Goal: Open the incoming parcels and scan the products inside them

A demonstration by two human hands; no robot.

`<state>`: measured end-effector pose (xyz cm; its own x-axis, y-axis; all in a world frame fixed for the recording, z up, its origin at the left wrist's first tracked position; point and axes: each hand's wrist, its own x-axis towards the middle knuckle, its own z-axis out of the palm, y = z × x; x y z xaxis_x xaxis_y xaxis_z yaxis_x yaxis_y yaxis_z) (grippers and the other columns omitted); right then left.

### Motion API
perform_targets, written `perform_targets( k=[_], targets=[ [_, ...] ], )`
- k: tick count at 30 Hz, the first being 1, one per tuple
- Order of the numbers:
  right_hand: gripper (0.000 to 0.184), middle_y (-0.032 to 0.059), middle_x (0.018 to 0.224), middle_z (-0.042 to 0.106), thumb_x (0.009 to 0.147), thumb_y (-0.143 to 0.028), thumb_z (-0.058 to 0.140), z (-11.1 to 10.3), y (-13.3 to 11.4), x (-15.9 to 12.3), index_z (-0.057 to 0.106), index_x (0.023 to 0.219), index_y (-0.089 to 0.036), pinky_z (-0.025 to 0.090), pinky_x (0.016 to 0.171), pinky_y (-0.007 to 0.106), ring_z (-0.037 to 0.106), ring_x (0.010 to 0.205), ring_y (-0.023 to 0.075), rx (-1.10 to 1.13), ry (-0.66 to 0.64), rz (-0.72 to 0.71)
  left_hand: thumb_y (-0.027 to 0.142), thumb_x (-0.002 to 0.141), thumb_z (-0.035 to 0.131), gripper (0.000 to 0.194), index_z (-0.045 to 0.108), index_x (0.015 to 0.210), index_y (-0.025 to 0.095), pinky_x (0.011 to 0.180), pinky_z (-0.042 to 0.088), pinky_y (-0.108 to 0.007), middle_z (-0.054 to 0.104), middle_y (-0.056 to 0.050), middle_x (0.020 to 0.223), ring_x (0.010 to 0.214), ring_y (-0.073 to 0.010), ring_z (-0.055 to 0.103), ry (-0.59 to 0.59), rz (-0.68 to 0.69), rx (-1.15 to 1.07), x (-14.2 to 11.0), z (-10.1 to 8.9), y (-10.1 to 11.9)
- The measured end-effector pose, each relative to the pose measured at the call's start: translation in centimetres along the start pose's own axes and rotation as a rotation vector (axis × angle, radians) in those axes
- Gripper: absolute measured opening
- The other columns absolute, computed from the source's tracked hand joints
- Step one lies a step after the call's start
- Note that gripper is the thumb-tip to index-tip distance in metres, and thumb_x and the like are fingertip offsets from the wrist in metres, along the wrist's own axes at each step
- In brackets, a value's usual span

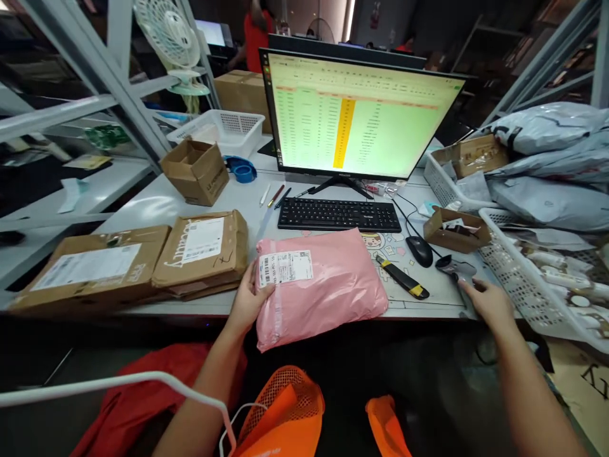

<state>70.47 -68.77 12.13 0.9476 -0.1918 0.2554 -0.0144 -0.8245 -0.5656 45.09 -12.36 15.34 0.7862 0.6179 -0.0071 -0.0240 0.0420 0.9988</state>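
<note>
My left hand (pixel 248 299) grips the left edge of a pink plastic mailer bag (pixel 328 285), thumb on top near its white shipping label (pixel 285 267). The mailer lies across the desk's front edge, its near side jutting out over it. At the right, my right hand (pixel 491 306) has its fingers round the handle of a dark barcode scanner (pixel 455 265), partly hidden by the hand. Between mailer and scanner lies a black and yellow utility knife (pixel 403 278). Just behind the scanner is a black mouse (pixel 419 251).
Two taped cardboard boxes (pixel 98 263) (pixel 202 247) sit at the left front. A keyboard (pixel 339 215) and a lit monitor (pixel 361 120) stand behind the mailer. White baskets (pixel 518 279) with bottles and grey bags (pixel 552 200) crowd the right. An open carton (pixel 196 172) stands back left.
</note>
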Motion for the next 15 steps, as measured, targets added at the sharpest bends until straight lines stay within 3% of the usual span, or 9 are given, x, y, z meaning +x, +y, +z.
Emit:
perform_targets(
  k=[2,4,7,9,12,15],
  targets=[
    [0.051,0.0261,0.1,0.072,0.074,-0.061,0.065,0.4,-3.1,-0.5,0.077,0.09,-0.014,0.05,0.096,0.068,0.065,0.106,0.0491,-0.12,0.079,-0.016,0.057,0.063,0.095,0.122,0.034,0.163,0.02,0.123,0.042,-0.051,0.048,-0.022,0.161,0.146,-0.0378,0.052,-0.002,0.001,0.022,0.1,-0.2,-0.2],
    [0.047,0.0227,0.106,0.073,0.085,-0.051,0.056,1.6,-8.4,-0.9,0.078,0.101,-0.012,0.051,0.101,0.058,0.065,0.107,0.0407,-0.1,0.085,-0.177,0.057,0.063,0.095,0.122,0.035,0.162,0.02,0.123,0.042,-0.053,0.049,-0.022,0.161,0.145,-0.0382,0.053,0.006,-0.005,0.04,0.2,-0.3,-0.3],
    [0.042,0.0174,0.12,0.073,0.095,-0.038,0.048,5.4,-17.7,-0.4,0.075,0.116,-0.014,0.049,0.106,0.043,0.064,0.115,0.0308,0.044,-0.192,-0.523,0.059,0.065,0.094,0.12,0.035,0.162,0.02,0.123,0.041,-0.055,0.052,-0.022,0.158,0.142,-0.0382,0.056,0.018,-0.017,0.057,0.3,-0.5,-0.6],
    [0.048,0.0194,0.139,0.066,0.098,-0.031,0.045,8.1,-22.5,0.3,0.067,0.135,-0.009,0.042,0.114,0.043,0.055,0.132,0.0313,-0.038,-0.269,-0.61,0.059,0.067,0.092,0.116,0.036,0.162,0.021,0.124,0.041,-0.054,0.051,-0.021,0.159,0.143,-0.0371,0.056,0.008,-0.01,0.071,0.2,-0.5,-0.7],
    [0.055,0.0234,0.145,0.061,0.099,-0.027,0.044,10.9,-26.3,1.0,0.054,0.149,-0.005,0.036,0.114,0.052,0.046,0.139,0.0374,-0.179,-0.323,-0.601,0.06,0.07,0.09,0.111,0.038,0.161,0.023,0.123,0.043,-0.051,0.05,-0.02,0.16,0.144,-0.0358,0.055,0.001,0.014,0.079,0.0,-0.5,-1.0],
    [0.057,0.0267,0.138,0.063,0.101,-0.03,0.044,12.4,-27.2,1.3,0.05,0.151,-0.004,0.035,0.108,0.055,0.05,0.13,0.0403,-0.205,-0.293,-0.562,0.06,0.072,0.088,0.107,0.039,0.159,0.023,0.119,0.048,-0.05,0.054,-0.019,0.156,0.141,-0.0353,0.058,0.004,0.013,0.071,0.0,-0.4,-1.2]
  ],
)
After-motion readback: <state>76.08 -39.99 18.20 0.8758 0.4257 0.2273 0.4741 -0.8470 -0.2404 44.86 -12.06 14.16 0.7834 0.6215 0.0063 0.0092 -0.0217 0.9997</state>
